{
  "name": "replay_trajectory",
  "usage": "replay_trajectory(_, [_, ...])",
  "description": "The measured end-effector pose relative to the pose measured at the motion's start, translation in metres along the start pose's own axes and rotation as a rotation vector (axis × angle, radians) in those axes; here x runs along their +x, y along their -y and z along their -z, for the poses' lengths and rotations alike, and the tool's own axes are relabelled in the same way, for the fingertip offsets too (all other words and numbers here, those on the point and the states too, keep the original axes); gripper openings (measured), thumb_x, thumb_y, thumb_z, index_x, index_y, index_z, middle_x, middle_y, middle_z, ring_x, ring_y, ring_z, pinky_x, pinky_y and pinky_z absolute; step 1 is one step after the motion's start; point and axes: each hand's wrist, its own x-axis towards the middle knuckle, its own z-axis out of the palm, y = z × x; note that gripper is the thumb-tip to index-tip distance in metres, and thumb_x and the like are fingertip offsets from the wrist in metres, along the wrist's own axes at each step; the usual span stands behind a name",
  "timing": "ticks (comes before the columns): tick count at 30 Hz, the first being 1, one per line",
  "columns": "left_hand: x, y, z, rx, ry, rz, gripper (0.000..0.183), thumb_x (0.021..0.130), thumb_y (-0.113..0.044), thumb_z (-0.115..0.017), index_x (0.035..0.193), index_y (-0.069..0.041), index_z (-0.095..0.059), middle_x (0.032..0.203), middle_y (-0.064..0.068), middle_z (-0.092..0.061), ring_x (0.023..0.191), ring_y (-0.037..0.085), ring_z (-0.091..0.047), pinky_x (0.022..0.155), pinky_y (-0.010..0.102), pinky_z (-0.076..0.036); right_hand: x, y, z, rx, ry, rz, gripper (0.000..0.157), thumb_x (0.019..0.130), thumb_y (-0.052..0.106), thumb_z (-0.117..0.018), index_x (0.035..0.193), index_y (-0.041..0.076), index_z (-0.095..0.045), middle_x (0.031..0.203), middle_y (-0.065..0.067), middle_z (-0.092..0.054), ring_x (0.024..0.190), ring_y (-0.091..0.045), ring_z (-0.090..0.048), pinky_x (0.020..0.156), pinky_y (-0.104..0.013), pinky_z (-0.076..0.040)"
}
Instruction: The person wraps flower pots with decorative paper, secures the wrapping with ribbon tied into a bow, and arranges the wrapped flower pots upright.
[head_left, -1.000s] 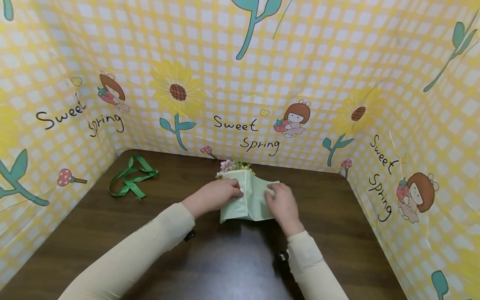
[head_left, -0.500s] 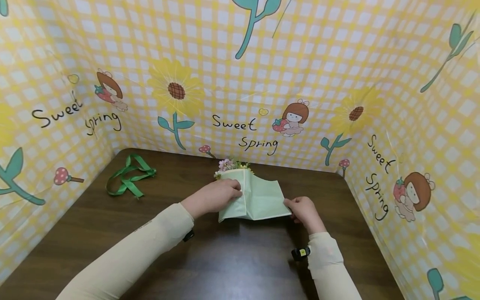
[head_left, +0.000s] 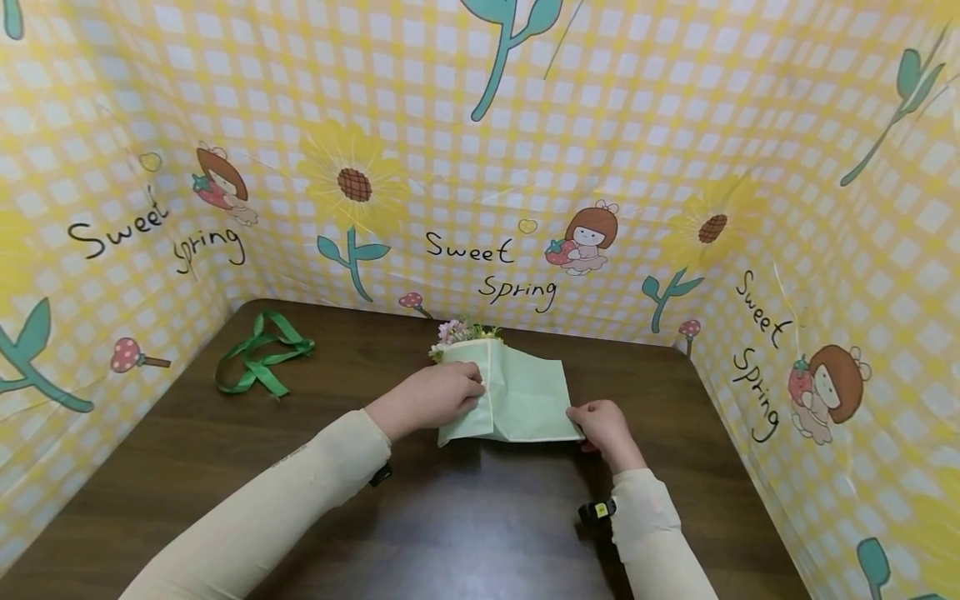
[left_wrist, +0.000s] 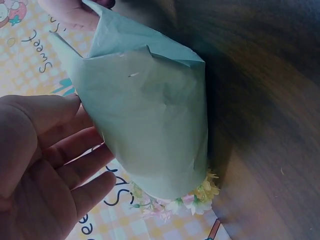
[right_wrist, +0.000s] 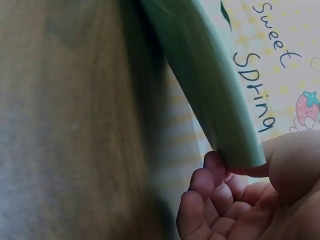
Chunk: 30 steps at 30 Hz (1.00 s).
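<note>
At ten o'clock on the worktop (head_left: 420, 525) lies the ribbon (head_left: 258, 367). My left hand (head_left: 437, 393) rests on the paper (head_left: 536, 398), pinching or pressing, I can't tell; flowers (head_left: 453, 332) peek out at the paper's eleven. My right hand (head_left: 607, 428) has shifted to its four-o'clock corner, grip clamped, seemingly drawing that side flat.

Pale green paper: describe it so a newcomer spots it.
On the dark table, find the flowers near the far edge. The paper is directly in front of them, its edge pinched by the right hand. It is broad and pale, unlike the narrow, bright green ribbon.
</note>
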Motion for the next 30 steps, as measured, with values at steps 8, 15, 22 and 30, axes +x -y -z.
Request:
replay_trajectory(8, [-0.002,0.000,0.000,-0.020,0.016,0.028,0.019,0.103,-0.019,-0.063,0.115,-0.012,-0.076,0.114,0.006,-0.066,0.101,0.020,-0.065,0.086,0.037,-0.055,0.000,0.000,-0.001,0.005,-0.018,-0.003,0.032,0.101,0.026,-0.065,0.104,-0.006,-0.071,0.087,-0.010,-0.064,0.063,-0.018,-0.059,0.056,-0.034,-0.056])
replay_trajectory(15, [-0.001,0.000,-0.001,-0.020,0.016,0.028,0.020,0.103,-0.020,-0.062,0.116,-0.013,-0.076,0.114,0.005,-0.066,0.100,0.019,-0.065,0.086,0.036,-0.055,-0.005,0.013,0.002,0.007,-0.036,0.025,0.030,0.100,0.026,-0.065,0.101,-0.004,-0.071,0.077,-0.007,-0.061,0.059,-0.016,-0.057,0.054,-0.031,-0.054])
replay_trajectory(22, [0.000,0.002,-0.002,-0.011,0.008,0.016,0.017,0.104,-0.019,-0.061,0.108,-0.014,-0.077,0.109,0.003,-0.066,0.094,0.016,-0.064,0.080,0.033,-0.054,-0.012,0.035,0.005,-0.005,-0.034,0.063,0.027,0.101,0.028,-0.063,0.096,0.002,-0.067,0.069,-0.009,-0.061,0.057,-0.019,-0.057,0.054,-0.034,-0.051])
replay_trajectory(30, [0.003,0.002,-0.002,-0.013,0.017,0.015,0.017,0.104,-0.018,-0.059,0.101,-0.016,-0.076,0.107,0.003,-0.066,0.090,0.016,-0.062,0.077,0.032,-0.053,-0.019,0.059,0.005,0.014,-0.040,0.122,0.026,0.101,0.026,-0.064,0.094,0.002,-0.068,0.078,-0.010,-0.066,0.064,-0.022,-0.061,0.058,-0.031,-0.051])
